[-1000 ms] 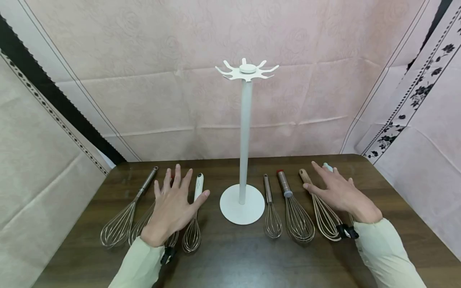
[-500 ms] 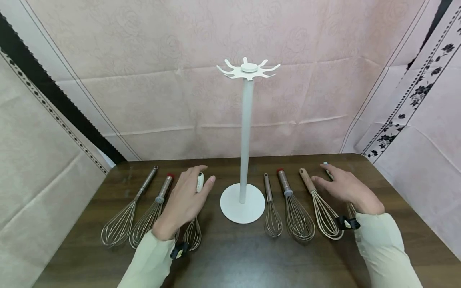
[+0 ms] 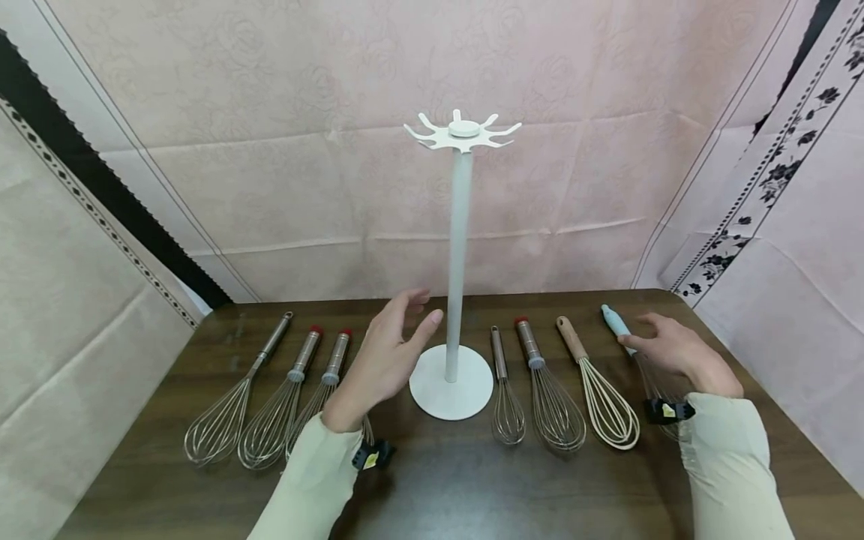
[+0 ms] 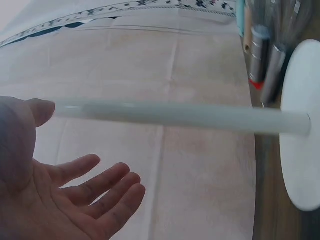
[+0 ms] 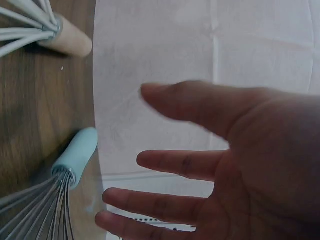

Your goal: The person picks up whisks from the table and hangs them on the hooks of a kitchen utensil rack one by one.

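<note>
A white stand (image 3: 459,247) with a round base and a top ring of curved hooks stands upright mid-table. My left hand (image 3: 385,360) is just left of its pole, thumb and fingers spread, holding nothing. The left wrist view shows the pole (image 4: 165,115) near the thumb; I cannot tell whether they touch. Beneath this hand, a whisk is mostly hidden, only some of its wires showing. My right hand (image 3: 688,356) hovers over a whisk with a light-blue handle (image 3: 616,321). In the right wrist view its fingers are extended, apart from the blue handle (image 5: 77,152).
Left of the stand lie a steel whisk (image 3: 236,397) and two red-tipped whisks, one of them (image 3: 286,397) further left. To the right are a small steel whisk (image 3: 506,397), a red-tipped whisk (image 3: 550,397) and a wooden-handled whisk (image 3: 607,401). Cloth (image 3: 304,202) hangs behind the table.
My left hand has moved right, from above the whisks towards the stand's pole, and turned onto its side. The right hand has shifted slightly right, uncovering more of the blue handle.
</note>
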Tool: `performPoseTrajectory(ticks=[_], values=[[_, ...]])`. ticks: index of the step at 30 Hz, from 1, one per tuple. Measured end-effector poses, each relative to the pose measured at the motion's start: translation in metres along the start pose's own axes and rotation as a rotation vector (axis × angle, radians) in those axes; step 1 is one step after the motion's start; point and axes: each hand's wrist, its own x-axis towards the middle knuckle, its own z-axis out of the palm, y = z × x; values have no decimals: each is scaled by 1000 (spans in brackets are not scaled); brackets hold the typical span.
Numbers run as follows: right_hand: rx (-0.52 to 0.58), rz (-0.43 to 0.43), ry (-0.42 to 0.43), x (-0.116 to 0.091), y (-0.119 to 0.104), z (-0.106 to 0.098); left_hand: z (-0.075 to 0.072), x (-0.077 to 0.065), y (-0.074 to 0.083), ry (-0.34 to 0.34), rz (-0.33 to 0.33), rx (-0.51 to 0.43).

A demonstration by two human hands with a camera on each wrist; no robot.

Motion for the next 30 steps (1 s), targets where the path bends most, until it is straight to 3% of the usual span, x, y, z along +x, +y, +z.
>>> performPoseTrajectory(ticks=[9, 17, 26, 30], values=[[18, -5, -73, 5, 16, 1, 11, 15, 10, 11, 60, -75], [232, 77, -214, 4, 24, 14, 23, 19, 8, 17, 105, -78], [337, 102, -264, 7, 24, 18, 27, 23, 7, 73, 123, -77], [330, 100, -287, 7, 27, 18, 30, 24, 6, 82, 137, -62]])
